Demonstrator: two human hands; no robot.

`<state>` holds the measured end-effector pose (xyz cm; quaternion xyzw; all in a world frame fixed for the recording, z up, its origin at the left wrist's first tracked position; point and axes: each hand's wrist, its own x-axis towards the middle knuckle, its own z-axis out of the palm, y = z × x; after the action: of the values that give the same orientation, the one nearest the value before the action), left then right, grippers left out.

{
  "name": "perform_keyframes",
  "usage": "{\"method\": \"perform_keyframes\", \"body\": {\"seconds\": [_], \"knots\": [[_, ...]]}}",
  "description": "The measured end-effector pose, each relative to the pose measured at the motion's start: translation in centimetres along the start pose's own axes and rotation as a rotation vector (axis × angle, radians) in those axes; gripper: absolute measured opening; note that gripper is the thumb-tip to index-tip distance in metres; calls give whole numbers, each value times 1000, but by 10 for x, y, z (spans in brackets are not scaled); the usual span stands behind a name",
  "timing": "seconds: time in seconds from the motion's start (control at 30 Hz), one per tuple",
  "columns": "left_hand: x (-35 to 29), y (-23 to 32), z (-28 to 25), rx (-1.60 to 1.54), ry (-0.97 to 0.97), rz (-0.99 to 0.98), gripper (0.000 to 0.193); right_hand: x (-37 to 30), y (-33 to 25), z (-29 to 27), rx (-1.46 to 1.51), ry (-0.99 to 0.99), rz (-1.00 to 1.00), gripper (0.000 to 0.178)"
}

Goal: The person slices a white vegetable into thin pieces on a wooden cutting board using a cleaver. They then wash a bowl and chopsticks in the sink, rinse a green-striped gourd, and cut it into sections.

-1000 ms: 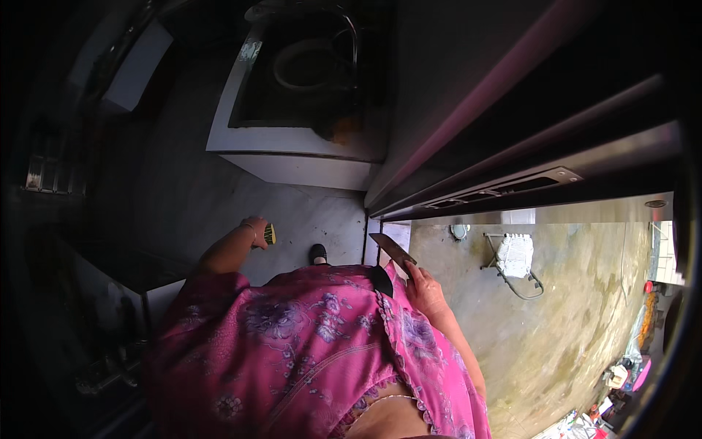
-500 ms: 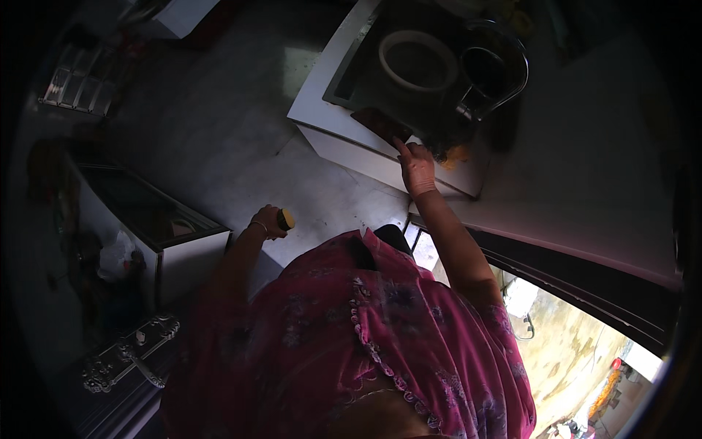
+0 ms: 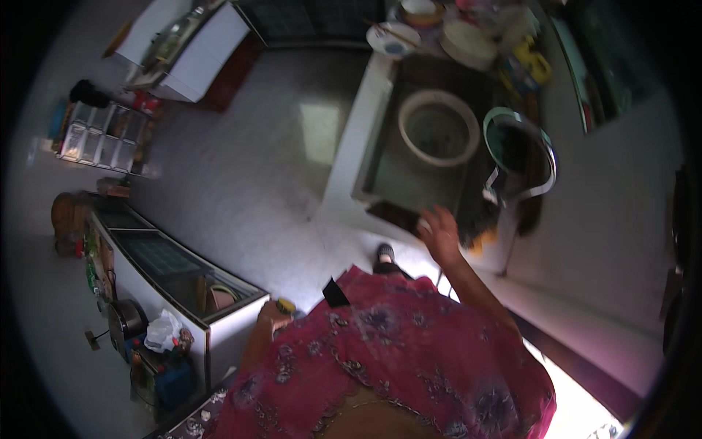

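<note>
Floor: pale, glossy, takes up most of the view. We stand at the near corner of the sink, a deep dark basin set in a white counter.

Glass-topped chest cabinet along our left; clutter, a pot and a white bag at its end.

In the sink: a wide pale basin, round, upright, apparently empty. Just right of it a dark green bucket with a metal handle, under the tap. Plates and bowls stacked on the counter beyond.

Right hand: reached out over the near rim of the sink, fingers curled loosely around something small and pale at the fingertips. What it is, we cannot tell. The hand is just short of the pale basin, not touching it.

Left hand: low at our side, near the cabinet corner, closed around a small yellow-green object. Grip itself mostly hidden.

Judgement: we are at the arrival step, bringing what we carry to the sink. The next move seems to call for lowering the right hand into the sink and then bringing the left hand's object across, minding the bucket handle and the tap.
</note>
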<state>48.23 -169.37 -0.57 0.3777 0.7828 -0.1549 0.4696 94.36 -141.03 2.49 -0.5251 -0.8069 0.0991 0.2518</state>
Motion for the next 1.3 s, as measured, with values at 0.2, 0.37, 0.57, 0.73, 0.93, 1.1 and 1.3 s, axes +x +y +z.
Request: {"method": "perform_keyframes", "body": {"seconds": [0.2,0.37,0.57,0.73,0.93,1.1,1.3], "knots": [[8,-24,-39,27,191,-89,60,66,75,-27,-194,109,376,51],[31,-60,-41,-12,205,-148,68,77,86,2,-142,208,609,59],[83,-82,-128,66,128,-151,71,166,-29,34,22,140,335,44],[122,-83,-238,33,403,82,73,241,-185,155,557,-112,217,42],[121,7,-386,-18,937,884,60,314,-379,237,1241,-898,925,60],[121,95,-451,160,1138,1198,50,360,-380,251,1777,-1302,1009,65],[159,167,-500,489,1059,1290,57,407,-334,230,1992,-1047,894,67]]}}
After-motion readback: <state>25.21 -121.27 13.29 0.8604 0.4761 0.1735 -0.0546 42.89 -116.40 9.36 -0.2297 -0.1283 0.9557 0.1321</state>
